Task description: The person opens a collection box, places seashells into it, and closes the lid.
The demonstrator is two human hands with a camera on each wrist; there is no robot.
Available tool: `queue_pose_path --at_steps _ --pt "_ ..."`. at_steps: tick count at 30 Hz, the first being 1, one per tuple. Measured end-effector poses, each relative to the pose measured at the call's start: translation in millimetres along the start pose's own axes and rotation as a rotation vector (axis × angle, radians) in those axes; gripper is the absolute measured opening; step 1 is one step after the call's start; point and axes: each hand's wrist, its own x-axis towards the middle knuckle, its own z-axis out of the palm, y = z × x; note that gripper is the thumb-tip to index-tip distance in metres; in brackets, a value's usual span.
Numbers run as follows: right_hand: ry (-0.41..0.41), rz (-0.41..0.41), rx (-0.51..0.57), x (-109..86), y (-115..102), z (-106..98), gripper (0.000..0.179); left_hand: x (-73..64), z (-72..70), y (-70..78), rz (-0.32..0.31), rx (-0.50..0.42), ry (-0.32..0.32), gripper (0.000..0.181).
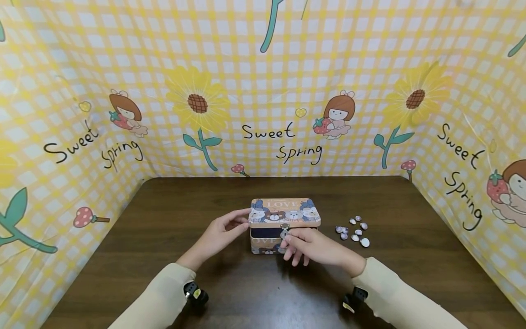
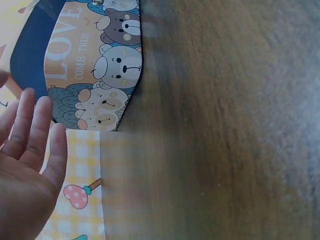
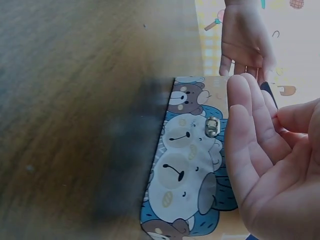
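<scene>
A rectangular tin box (image 1: 259, 249) printed with cartoon bears and the word LOVE sits mid-table. Its hinged lid (image 1: 293, 205) is tilted up at the front, showing a dark inside. With thumb and index finger, my right hand (image 1: 314, 246) pinches the metal clasp (image 1: 284, 227) at the lid's front edge; its other fingers hang before the box front. My left hand (image 1: 219, 235) is at the lid's left end, fingertips right at the edge, fingers fairly straight in the left wrist view. Below the lid in the right wrist view, a small metal catch (image 3: 212, 127) shows on the box front.
Several small white-and-purple shells (image 1: 355, 233) lie loose on the brown wooden table (image 1: 185, 196), right of the box. A yellow checked cloth (image 1: 255, 91) with flowers and Sweet Spring lettering walls the table at the back and both sides.
</scene>
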Motion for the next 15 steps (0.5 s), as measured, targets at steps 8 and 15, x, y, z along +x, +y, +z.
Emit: queue_pose_path --at_steps 8,15 --pt "0.009 -0.006 0.015 1.9 -5.3 -4.2 0.033 -7.1 -3.4 33.3 0.053 0.004 0.006 0.045" --pt "0.011 -0.019 0.012 1.0 -5.4 -6.7 0.034 -6.8 -2.2 38.1 0.052 0.004 0.035 0.044"
